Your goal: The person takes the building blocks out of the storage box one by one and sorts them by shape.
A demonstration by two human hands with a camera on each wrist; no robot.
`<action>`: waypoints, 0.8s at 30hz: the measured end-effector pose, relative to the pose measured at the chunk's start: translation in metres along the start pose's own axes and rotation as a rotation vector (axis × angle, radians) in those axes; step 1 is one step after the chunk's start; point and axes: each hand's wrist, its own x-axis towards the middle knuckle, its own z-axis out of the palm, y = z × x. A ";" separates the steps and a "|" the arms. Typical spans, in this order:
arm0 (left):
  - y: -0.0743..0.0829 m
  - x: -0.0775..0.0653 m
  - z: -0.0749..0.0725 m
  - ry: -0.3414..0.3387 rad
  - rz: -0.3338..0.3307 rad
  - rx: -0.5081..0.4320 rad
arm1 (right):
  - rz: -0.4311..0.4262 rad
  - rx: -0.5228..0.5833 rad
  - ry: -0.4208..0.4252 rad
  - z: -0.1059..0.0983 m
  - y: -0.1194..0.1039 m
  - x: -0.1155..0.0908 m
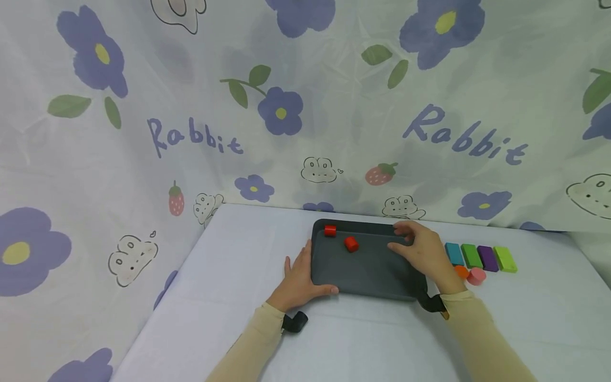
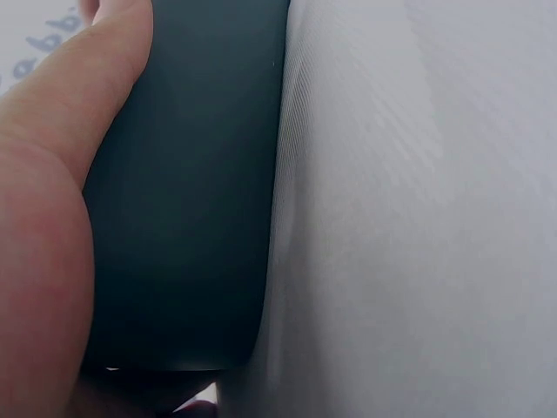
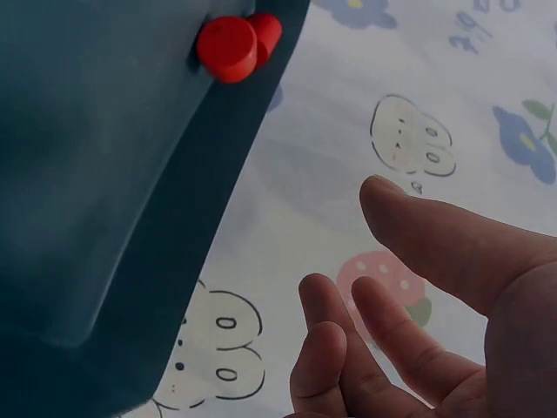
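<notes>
A dark grey tray (image 1: 367,270) lies on the white table with two red cylinders inside. One red cylinder (image 1: 330,231) is by the back left corner; the other red cylinder (image 1: 351,244) sits a little to its right and nearer. My left hand (image 1: 300,278) rests at the tray's front left corner, fingers straight along the left side and thumb against the front edge. Over the tray's right end is my right hand (image 1: 422,252), thumb and fingers spread apart with nothing between them. The right wrist view shows the same gap between thumb and fingers.
Right of the tray stands a row of blocks: blue (image 1: 454,254), green (image 1: 471,256), purple (image 1: 488,258) and lime (image 1: 505,259). In front of them are an orange piece (image 1: 461,272) and a pink cylinder (image 1: 476,276). A patterned curtain (image 1: 353,122) hangs behind the table.
</notes>
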 end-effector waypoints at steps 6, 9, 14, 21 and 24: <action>-0.002 0.001 0.001 0.006 0.002 -0.001 | -0.020 0.006 -0.028 0.011 -0.004 0.009; -0.001 0.000 0.001 0.001 0.000 -0.006 | -0.030 -0.003 -0.034 0.016 -0.006 0.012; 0.000 0.000 0.001 -0.003 -0.001 -0.001 | -0.053 -0.008 -0.043 0.025 -0.007 0.020; 0.000 0.000 0.001 0.002 -0.006 0.006 | -0.044 0.009 -0.095 0.034 -0.010 0.030; 0.000 0.000 0.001 -0.001 -0.008 0.009 | -0.032 0.005 -0.120 0.038 -0.010 0.035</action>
